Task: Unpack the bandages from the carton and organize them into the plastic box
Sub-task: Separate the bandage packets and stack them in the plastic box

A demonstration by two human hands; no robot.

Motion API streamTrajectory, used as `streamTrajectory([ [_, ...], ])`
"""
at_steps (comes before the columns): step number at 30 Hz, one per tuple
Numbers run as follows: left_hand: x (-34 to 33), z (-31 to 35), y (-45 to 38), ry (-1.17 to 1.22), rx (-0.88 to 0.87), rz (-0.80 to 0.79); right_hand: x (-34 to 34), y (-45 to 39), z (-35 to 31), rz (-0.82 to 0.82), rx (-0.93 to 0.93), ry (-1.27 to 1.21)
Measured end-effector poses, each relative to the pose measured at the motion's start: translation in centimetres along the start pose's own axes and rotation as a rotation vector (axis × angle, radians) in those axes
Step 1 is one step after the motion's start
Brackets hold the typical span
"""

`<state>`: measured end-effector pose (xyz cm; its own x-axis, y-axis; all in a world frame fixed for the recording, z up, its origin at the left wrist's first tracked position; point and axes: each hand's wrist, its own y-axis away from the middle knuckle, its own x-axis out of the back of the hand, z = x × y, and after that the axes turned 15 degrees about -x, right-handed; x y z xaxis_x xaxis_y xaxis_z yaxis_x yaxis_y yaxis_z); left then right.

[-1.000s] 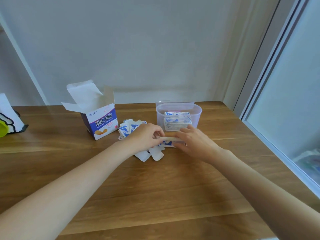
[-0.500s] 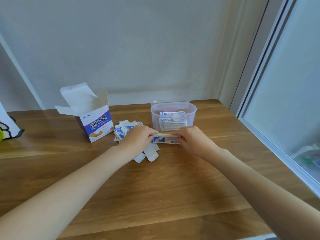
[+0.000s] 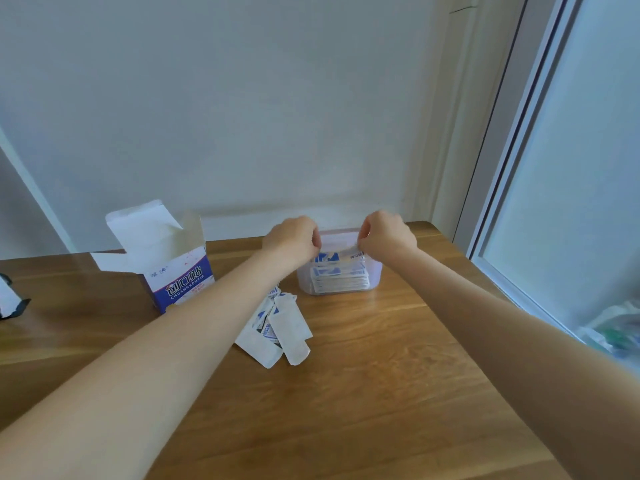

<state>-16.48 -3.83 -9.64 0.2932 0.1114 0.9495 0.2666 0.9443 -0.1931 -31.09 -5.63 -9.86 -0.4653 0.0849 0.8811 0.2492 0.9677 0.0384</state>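
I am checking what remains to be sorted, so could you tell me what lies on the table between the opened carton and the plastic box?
In the head view, a loose pile of bandages lies between the carton and the plastic box, partly hidden under the left forearm.

Bare wooden tabletop (image 3: 363,410) is left open in front. The way leftward is blocked by an open white-and-blue carton (image 3: 173,271); loose white wrapped bandages (image 3: 277,327) are strewn before the translucent plastic box (image 3: 375,275).

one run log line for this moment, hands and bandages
left hand: pinches wrapped bandage bundle | right hand: pinches other end | bundle: over clear plastic box | loose white bandages: on wooden table
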Motion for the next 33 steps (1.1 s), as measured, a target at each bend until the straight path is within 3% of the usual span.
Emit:
streamTrajectory([
  [3,-0.6,0.5,-0.6,-0.244,-0.038,-0.088,-0.5,-0.3,-0.1,-0.036,-0.006,0.127],
  [6,-0.4,1.1,-1.0,-0.498,-0.127,-0.057,-0.5,-0.5,-0.1,-0.037,-0.005,0.171],
  [11,-1.1,1.5,-1.1,-0.569,-0.167,-0.166,0.2,-0.3,-0.5,-0.06,0.031,0.271],
  [14,-1.6,1.4,-0.6,-0.54,-0.18,-0.179,0.3,-0.1,-0.5,-0.118,0.043,0.285],
  [18,-2.1,1.2,-0.4,-0.433,-0.169,-0.194,0.3,0.8,-0.8,-0.36,-0.054,0.305],
  [20,-2.3,1.1,-0.2,-0.351,-0.132,-0.205,0.1,1.2,-0.8,-0.407,-0.069,0.302],
  [25,-3.0,1.1,0.0,-0.237,-0.064,-0.184,-0.4,1.1,-0.6,-0.359,-0.045,0.27],
  [30,-2.8,1.2,0.3,-0.258,-0.094,-0.028,-0.4,1.1,-0.5,-0.337,-0.098,0.263],
  [33,-3.2,0.9,0.4,-0.276,-0.105,-0.07,-0.5,1.0,-0.6,-0.325,-0.076,0.258],
])
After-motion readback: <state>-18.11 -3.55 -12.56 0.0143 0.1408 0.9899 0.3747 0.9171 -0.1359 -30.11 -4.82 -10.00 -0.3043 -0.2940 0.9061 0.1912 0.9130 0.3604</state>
